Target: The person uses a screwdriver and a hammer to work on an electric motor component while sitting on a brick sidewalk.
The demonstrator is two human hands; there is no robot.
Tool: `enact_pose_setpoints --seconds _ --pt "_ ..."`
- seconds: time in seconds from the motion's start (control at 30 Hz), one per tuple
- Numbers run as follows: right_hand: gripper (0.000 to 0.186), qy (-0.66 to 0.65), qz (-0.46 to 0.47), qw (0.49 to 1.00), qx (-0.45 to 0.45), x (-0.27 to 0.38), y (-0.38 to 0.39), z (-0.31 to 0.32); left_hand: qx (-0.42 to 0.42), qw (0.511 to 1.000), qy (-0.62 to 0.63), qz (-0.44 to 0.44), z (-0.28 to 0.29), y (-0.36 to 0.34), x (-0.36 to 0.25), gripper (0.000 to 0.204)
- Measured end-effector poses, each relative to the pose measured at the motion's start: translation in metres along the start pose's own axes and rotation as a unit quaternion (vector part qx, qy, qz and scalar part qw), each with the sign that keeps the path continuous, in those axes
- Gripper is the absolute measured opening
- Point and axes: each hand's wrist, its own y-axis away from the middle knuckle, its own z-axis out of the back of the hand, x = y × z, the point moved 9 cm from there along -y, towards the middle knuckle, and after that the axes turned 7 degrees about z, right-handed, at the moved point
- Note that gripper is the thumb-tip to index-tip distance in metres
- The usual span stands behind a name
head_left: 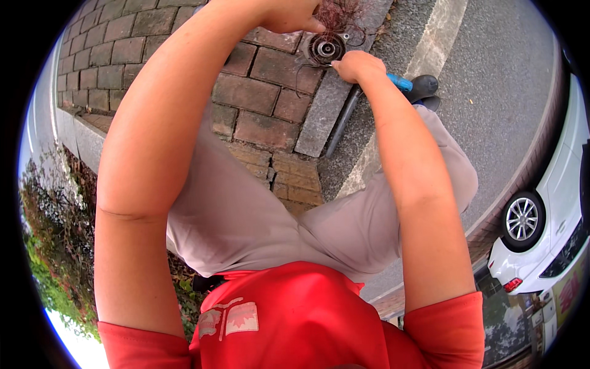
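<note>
At the top edge, my left hand (pixel 295 15) is closed on a tangle of thin reddish-brown strands (pixel 339 17); part of the hand is cut off by the picture's edge. Just below the tangle lies a round, dirty metal part (pixel 326 48) with a ringed hub, on the stone kerb. My right hand (pixel 359 66) is at its lower right rim, fingers pinched together. Whatever they hold is too small and hidden to name. A dark grey pole (pixel 344 120) slants down from beside this hand. Past the wrist, a blue piece like a handle (pixel 400 82) shows.
Red-brown paving bricks (pixel 261 92) lie left of the granite kerb (pixel 319 126). To the right is the grey asphalt road (pixel 491 98) with a worn pale line. My dark shoe (pixel 424 87) rests on it. A white car (pixel 553 209) stands far right; bushes (pixel 55 215) grow at left.
</note>
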Motion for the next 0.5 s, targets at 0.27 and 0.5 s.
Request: enact_pose_setpoints --seconds 0.27,0.5 --pt "0.058 -0.063 -0.056 0.989 -0.122 -0.024 0.010 -0.010 -0.022 1.000 0.003 -0.020 -0.009 -0.017 0.000 0.043" --pt "0.054 -0.086 -0.058 0.983 -0.148 -0.037 0.013 0.000 -0.009 1.000 -0.029 -0.002 -0.002 -0.008 0.000 0.044"
